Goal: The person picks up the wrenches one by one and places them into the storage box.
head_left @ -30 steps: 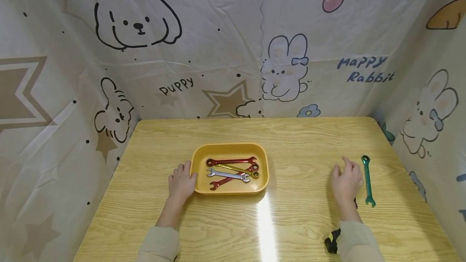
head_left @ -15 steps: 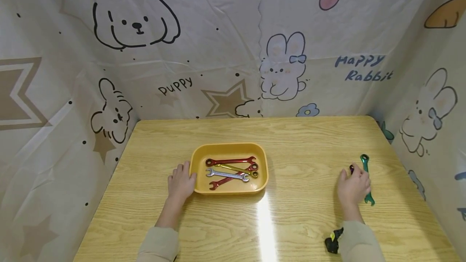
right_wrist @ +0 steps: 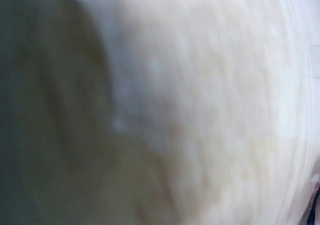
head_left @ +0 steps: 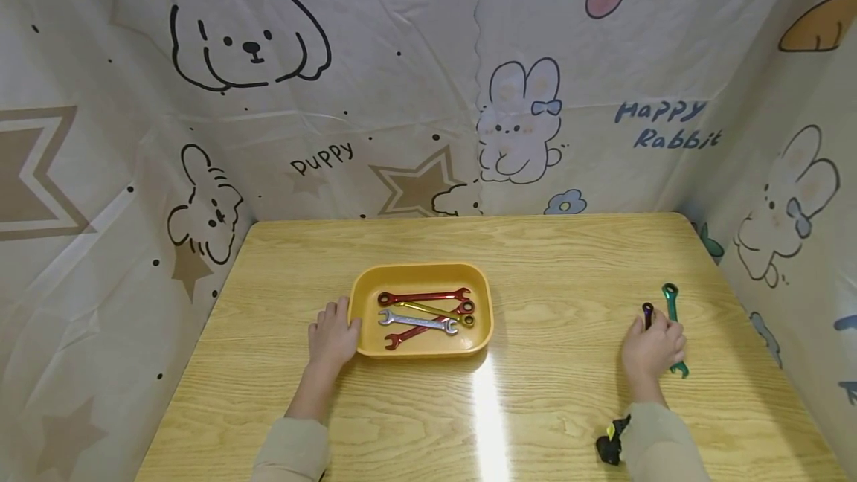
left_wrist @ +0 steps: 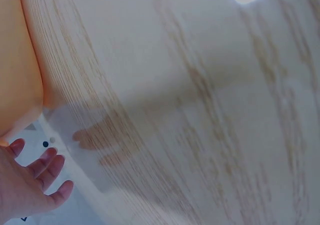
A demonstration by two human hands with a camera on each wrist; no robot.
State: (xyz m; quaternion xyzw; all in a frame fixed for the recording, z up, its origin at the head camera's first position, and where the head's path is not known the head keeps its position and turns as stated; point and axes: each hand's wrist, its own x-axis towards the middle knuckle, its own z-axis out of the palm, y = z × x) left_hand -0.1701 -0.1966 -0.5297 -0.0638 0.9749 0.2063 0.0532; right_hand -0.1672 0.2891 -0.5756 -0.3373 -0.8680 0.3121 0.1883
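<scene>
I see the right hand grip a dark wrench, probably hard and slippery, best held mid-handle; the loose left hand touches a tub.

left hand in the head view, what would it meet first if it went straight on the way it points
Most likely the yellow tray: the left hand points forward and slightly right, right at the tray's left wall. Exact depth there is hard to judge.
</scene>
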